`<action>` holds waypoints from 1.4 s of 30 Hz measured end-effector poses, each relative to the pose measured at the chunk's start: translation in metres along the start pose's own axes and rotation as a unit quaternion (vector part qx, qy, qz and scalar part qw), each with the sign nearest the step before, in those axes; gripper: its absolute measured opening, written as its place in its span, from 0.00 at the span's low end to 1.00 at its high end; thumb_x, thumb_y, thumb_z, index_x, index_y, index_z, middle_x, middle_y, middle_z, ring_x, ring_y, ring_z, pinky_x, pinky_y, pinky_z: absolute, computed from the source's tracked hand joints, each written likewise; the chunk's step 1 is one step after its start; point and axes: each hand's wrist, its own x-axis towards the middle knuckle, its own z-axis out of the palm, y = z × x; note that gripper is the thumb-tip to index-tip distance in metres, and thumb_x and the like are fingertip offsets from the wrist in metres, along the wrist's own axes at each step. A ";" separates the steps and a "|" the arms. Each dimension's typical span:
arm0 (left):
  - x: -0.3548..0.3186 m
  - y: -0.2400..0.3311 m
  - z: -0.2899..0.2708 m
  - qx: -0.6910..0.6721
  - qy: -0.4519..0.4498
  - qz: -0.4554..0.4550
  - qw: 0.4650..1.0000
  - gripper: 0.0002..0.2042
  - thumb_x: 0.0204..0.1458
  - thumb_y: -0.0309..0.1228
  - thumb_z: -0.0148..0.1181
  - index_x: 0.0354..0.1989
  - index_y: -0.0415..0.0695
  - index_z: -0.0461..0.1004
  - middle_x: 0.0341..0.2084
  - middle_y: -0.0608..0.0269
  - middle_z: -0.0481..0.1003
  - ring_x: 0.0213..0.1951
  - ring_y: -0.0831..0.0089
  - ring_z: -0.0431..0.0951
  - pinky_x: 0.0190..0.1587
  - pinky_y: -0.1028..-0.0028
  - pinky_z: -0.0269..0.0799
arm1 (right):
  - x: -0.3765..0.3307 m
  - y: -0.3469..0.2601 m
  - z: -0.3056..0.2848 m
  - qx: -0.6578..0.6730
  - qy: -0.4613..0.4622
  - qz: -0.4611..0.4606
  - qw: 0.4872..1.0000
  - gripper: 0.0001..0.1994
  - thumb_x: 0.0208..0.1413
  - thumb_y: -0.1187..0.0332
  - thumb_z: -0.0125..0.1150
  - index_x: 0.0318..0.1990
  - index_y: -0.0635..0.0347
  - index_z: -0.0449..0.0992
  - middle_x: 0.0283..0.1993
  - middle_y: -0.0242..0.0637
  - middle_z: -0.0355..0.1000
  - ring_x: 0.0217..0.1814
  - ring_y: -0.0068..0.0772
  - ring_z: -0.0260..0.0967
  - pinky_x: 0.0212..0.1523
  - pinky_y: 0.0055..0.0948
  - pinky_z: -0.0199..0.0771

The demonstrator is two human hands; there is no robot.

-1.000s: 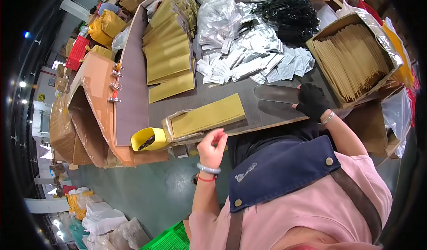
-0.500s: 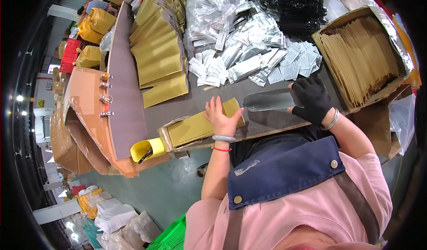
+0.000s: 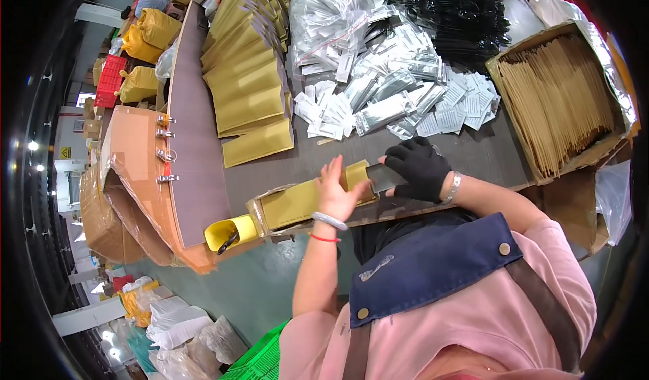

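The dark table [image 3: 251, 180] fills the middle of the frame. At the right stands a cardboard box [image 3: 581, 164], tilted so that its rows of brown card pieces [image 3: 558, 103] face the person, probably for easy reach. A fan of gold sleeves [image 3: 247, 89] lies at the upper left, overlapped perhaps so each can be lifted singly. Silver packets [image 3: 399, 82] are heaped at the top centre, leaving the near edge for the hands.

One gold sleeve [image 3: 291, 205] lies left of centre in a shallow holder along the near edge, which likely stops it sliding. A clear strip [image 3: 380, 178] meets its right end; whether its tip is inside, I cannot tell. The gloved right hand [image 3: 422, 169] is closed on the strip's other end. The bare left hand [image 3: 336, 191] reaches over the sleeve, thumb and fingers apart, seemingly steadying it. A yellow cup [image 3: 247, 226] sits at the holder's left end.

Half a second ago the strip lay farther right, more of it showing; now right hand and strip are close against the sleeve.
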 end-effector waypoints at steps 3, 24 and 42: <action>0.041 -0.004 -0.034 -0.104 0.041 0.059 0.992 0.30 0.44 0.38 0.70 0.54 0.35 0.69 0.54 0.42 0.70 0.56 0.52 0.71 0.58 0.65 0.66 | -0.018 0.014 -0.027 0.055 0.094 0.014 0.994 0.34 0.38 0.54 0.73 0.55 0.53 0.70 0.56 0.43 0.66 0.57 0.48 0.64 0.56 0.43 0.63; 0.170 -0.024 -0.003 0.006 0.128 -0.110 0.986 0.15 0.41 0.37 0.66 0.38 0.45 0.76 0.30 0.57 0.79 0.36 0.59 0.80 0.42 0.63 0.74 | -0.278 0.287 -0.103 -0.308 0.144 0.533 0.775 0.21 0.62 0.59 0.45 0.56 0.61 0.70 0.58 0.48 0.68 0.61 0.47 0.64 0.61 0.41 0.63; 0.114 0.067 0.032 0.158 -0.032 0.169 0.972 0.26 0.34 0.37 0.73 0.46 0.52 0.73 0.40 0.63 0.71 0.46 0.59 0.69 0.49 0.58 0.63 | -0.135 0.068 0.005 0.233 0.428 0.343 0.803 0.05 0.61 0.70 0.52 0.41 0.59 0.72 0.33 0.39 0.70 0.36 0.32 0.70 0.39 0.29 0.69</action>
